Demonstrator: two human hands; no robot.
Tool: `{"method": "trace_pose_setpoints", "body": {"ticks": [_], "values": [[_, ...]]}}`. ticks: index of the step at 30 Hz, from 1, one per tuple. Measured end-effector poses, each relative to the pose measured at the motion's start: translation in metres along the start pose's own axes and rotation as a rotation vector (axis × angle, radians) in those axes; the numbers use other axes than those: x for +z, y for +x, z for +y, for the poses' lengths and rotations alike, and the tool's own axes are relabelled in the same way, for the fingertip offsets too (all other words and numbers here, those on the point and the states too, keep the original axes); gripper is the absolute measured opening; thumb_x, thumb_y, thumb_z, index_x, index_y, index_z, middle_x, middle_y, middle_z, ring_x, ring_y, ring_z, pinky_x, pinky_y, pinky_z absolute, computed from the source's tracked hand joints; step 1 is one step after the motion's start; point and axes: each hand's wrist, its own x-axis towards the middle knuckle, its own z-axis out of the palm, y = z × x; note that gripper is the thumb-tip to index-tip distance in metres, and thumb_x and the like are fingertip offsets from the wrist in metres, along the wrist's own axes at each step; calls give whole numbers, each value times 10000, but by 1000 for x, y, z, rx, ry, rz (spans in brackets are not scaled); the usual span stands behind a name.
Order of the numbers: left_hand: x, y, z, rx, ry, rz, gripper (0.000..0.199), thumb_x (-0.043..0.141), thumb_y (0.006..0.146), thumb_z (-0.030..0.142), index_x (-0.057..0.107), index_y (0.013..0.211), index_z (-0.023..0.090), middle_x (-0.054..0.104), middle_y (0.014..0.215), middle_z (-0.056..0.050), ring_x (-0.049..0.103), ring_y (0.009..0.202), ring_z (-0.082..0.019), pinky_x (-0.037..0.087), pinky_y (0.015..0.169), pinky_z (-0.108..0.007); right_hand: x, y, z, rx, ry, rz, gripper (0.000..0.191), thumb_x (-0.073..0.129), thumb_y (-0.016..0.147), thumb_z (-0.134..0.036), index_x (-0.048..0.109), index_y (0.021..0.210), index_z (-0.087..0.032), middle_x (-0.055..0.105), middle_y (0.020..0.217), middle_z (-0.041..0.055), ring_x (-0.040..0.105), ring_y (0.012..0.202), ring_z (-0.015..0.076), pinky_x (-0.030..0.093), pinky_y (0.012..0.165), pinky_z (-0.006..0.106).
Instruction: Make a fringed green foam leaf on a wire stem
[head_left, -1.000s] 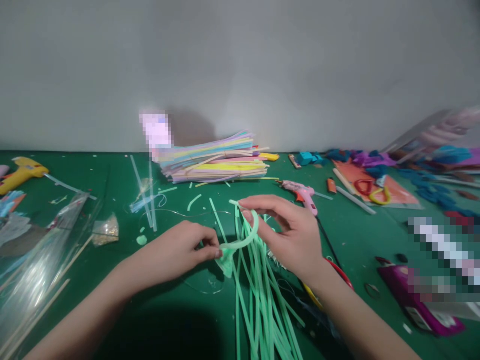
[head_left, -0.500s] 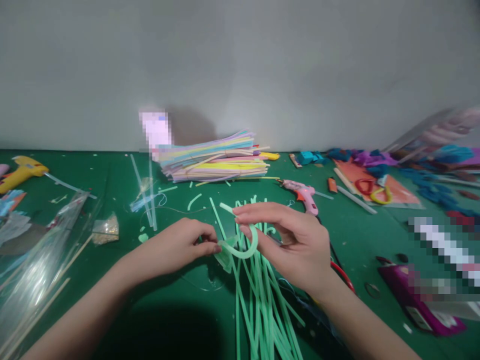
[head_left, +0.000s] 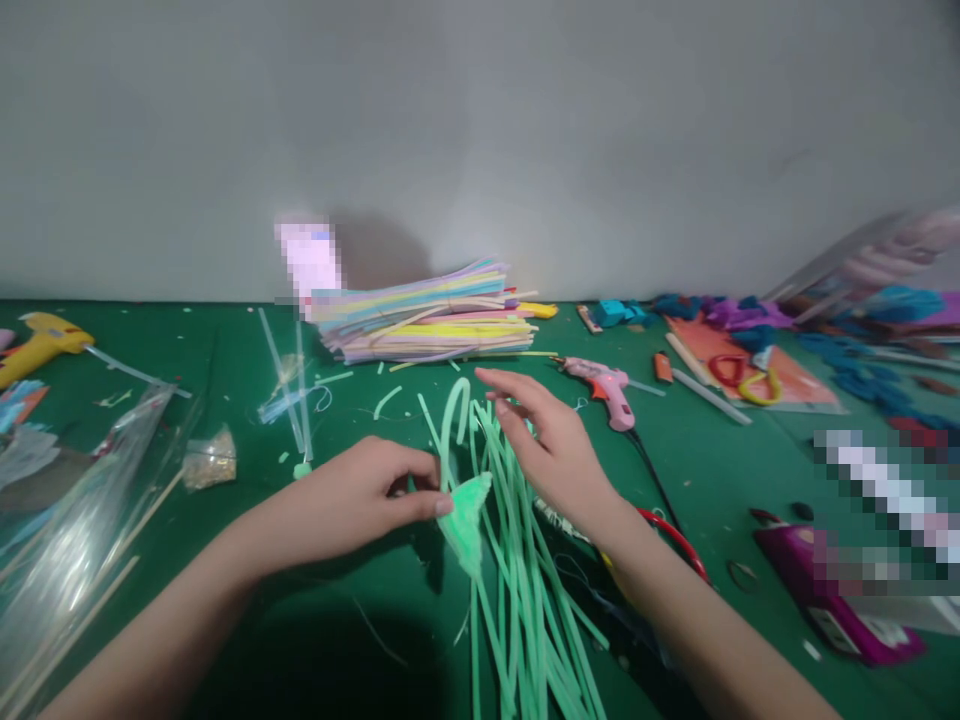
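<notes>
Between thumb and fingers, my left hand [head_left: 386, 490] pinches a light-green craft piece [head_left: 469, 520], a flat fuzzy wedge with a stem bent over like a hook at the top. My right hand [head_left: 544, 430] is beside the hooked stem, its fingers stretched out and apart, with nothing visible in them. Under and behind the hands lies a loose bunch of light-green pipe cleaners [head_left: 525, 600], running toward me.
Bundled pastel pipe cleaners [head_left: 435, 315] lie by the wall. A pink glue gun [head_left: 604, 385] rests at right, a yellow glue gun [head_left: 49, 345] far left. Red-handled pliers [head_left: 679, 540] are partly under my right arm. Plastic sleeves [head_left: 82, 540] lie at left.
My right hand has let go of the bent stem and opened. The green piece has turned, so its hook now points up and the fuzzy wedge faces me. My left hand keeps its hold.
</notes>
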Motion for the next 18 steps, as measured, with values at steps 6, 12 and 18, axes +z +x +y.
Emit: {"method": "trace_pose_setpoints", "body": {"ticks": [6, 12, 18], "values": [[-5, -4, 1, 2, -109, 0, 323, 581, 891, 510, 649, 769, 220, 542, 662, 55, 463, 612, -114, 342, 545, -204, -1, 5, 1, 257, 494, -314, 404, 671, 869, -338, 612, 1252, -225, 755, 1084, 75, 691, 1042, 204, 538, 891, 361], [-12, -10, 5, 36, -117, -14, 303, 596, 890, 487, 669, 806, 205, 560, 696, 40, 463, 647, -123, 355, 568, -217, 4, 4, 7, -6, 136, -201, 141, 649, 897, -263, 769, 959, -223, 780, 1013, 35, 716, 905, 193, 536, 806, 314], [-20, -16, 6, 48, -95, 18, 203, 631, 878, 372, 660, 762, 209, 527, 650, 57, 443, 615, -102, 342, 541, -192, -5, 9, 36, -298, -481, -14, 237, 597, 907, -123, 760, 1043, -229, 781, 1026, 37, 650, 1041, 252, 483, 905, 423]]}}
